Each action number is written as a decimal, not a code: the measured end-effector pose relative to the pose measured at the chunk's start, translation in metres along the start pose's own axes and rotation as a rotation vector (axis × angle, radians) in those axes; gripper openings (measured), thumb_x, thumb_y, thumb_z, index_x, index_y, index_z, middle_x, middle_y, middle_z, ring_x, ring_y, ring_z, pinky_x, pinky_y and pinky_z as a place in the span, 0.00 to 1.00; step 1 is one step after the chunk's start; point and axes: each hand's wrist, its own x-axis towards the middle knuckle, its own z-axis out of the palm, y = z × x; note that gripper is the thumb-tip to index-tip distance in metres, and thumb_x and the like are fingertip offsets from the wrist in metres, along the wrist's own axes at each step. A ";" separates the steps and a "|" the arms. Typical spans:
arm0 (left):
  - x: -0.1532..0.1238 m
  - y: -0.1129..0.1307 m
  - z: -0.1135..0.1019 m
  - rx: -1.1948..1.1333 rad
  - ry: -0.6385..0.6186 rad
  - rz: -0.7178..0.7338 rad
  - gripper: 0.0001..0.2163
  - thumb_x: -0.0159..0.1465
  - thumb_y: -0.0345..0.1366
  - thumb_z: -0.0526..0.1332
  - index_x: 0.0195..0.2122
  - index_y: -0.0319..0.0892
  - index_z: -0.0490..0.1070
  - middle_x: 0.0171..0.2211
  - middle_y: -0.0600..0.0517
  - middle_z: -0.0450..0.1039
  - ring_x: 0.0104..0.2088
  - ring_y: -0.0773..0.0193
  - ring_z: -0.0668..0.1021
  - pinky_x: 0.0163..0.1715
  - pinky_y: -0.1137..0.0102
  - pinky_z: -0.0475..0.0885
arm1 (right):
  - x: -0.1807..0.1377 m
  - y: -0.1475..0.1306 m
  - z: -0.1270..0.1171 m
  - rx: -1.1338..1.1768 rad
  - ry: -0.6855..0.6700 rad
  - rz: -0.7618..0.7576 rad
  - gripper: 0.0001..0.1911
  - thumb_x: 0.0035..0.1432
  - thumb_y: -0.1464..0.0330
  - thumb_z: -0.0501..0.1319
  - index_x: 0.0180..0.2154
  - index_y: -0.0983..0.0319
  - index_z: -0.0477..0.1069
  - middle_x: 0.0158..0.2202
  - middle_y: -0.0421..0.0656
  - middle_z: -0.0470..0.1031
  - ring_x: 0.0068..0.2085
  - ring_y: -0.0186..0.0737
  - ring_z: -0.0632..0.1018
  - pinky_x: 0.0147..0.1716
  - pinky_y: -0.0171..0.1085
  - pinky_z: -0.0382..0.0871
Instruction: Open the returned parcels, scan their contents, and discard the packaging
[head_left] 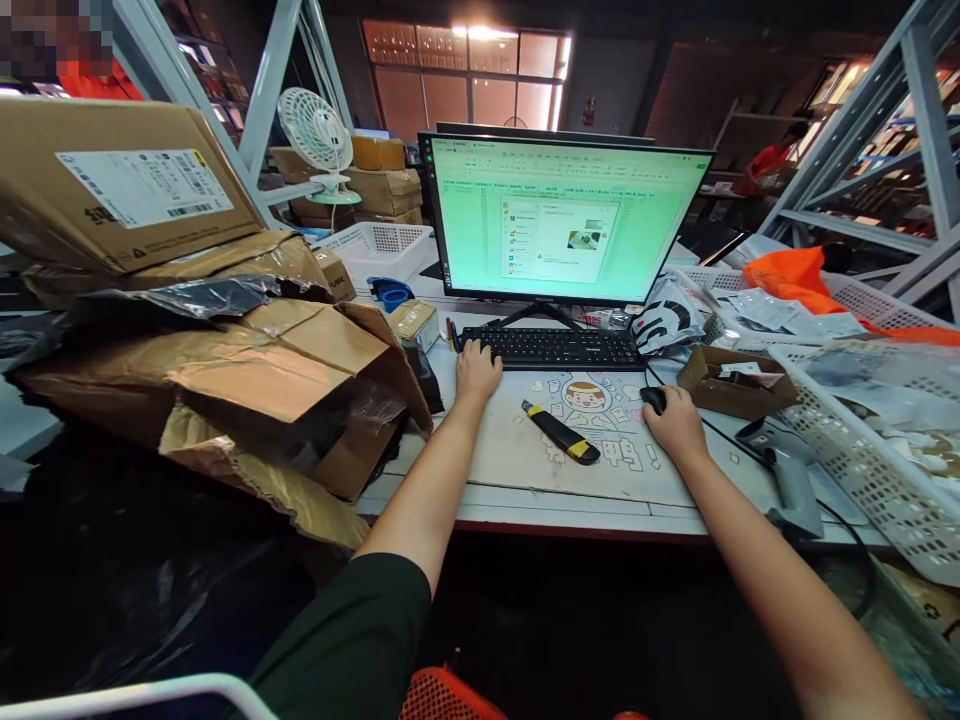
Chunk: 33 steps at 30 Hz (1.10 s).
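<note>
My left hand (478, 370) rests on the left end of a black keyboard (559, 348), fingers spread over the keys. My right hand (675, 420) is cupped over a black mouse (654, 398) on a printed desk mat (600, 440). A black and yellow utility knife (561, 433) lies on the mat between my hands. Behind the keyboard a monitor (562, 220) shows a green-tinted window.
Torn cardboard boxes (247, 380) and black plastic pile up at left. A white basket (885, 440) of packets and a barcode scanner (787, 470) sit at right. A small cardboard tray (735, 385), a white fan (319, 135) and shelving stand around the desk.
</note>
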 end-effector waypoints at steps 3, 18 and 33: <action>0.000 0.000 0.000 0.000 0.006 -0.002 0.21 0.74 0.39 0.54 0.60 0.32 0.78 0.69 0.33 0.68 0.73 0.40 0.66 0.72 0.50 0.64 | 0.000 -0.003 -0.002 -0.014 -0.016 0.033 0.27 0.60 0.61 0.59 0.56 0.69 0.74 0.54 0.61 0.77 0.55 0.62 0.77 0.59 0.55 0.74; 0.002 0.001 -0.001 -0.001 -0.016 0.027 0.20 0.74 0.39 0.55 0.58 0.34 0.80 0.66 0.33 0.71 0.70 0.41 0.69 0.69 0.50 0.67 | -0.003 -0.017 -0.014 -0.095 -0.065 0.073 0.26 0.64 0.62 0.58 0.60 0.64 0.76 0.60 0.57 0.75 0.56 0.61 0.78 0.56 0.53 0.74; -0.006 0.014 -0.004 0.031 -0.092 0.021 0.24 0.73 0.40 0.55 0.65 0.34 0.74 0.73 0.32 0.62 0.72 0.38 0.66 0.71 0.46 0.64 | 0.000 -0.023 -0.019 -0.081 -0.110 0.117 0.27 0.63 0.64 0.59 0.60 0.65 0.79 0.62 0.59 0.74 0.57 0.62 0.77 0.59 0.56 0.74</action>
